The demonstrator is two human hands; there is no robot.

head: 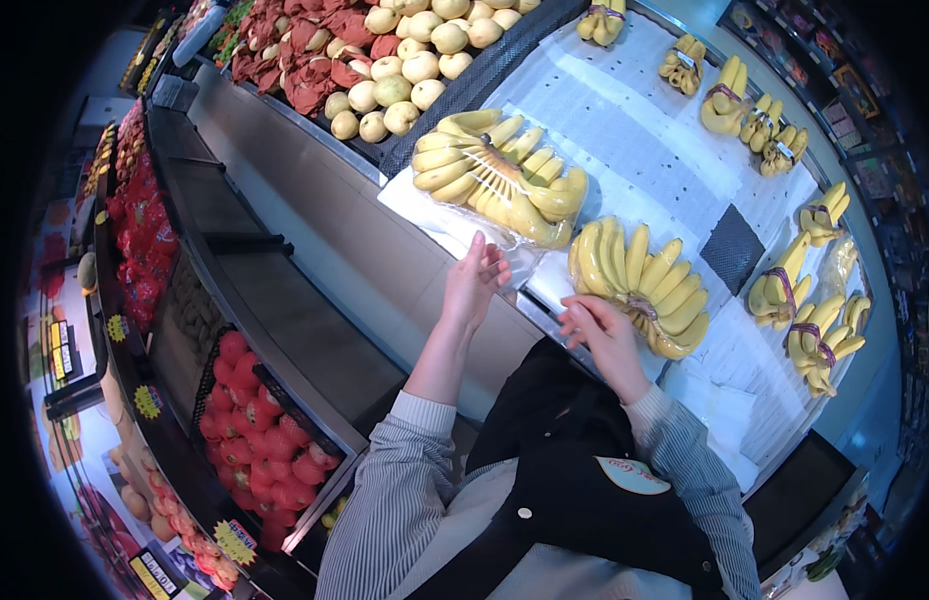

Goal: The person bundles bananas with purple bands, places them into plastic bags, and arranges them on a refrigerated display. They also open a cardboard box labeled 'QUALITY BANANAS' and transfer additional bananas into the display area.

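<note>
A large bunch of bananas (502, 176) in clear plastic wrap lies at the near left corner of the display stand. Just below its near edge is my left hand (475, 281), thumb raised and fingers loosely bent, with nothing plainly held. Whether it touches the loose plastic I cannot tell. To the right lies a second large bunch of bananas (644, 277), fanned out with its stem end towards me. My right hand (601, 330) hovers by the near left side of this bunch, fingers half curled and apart, seemingly without a grip on the fruit.
White perforated sheeting (614, 120) covers the stand, with smaller taped banana bunches (779, 289) along its far right side. Round pale fruit (404, 75) and red wrapping paper fill the adjoining bin. Behind my left arm, a crate of red-netted fruit (265, 435) sits by a dark shelf (284, 300).
</note>
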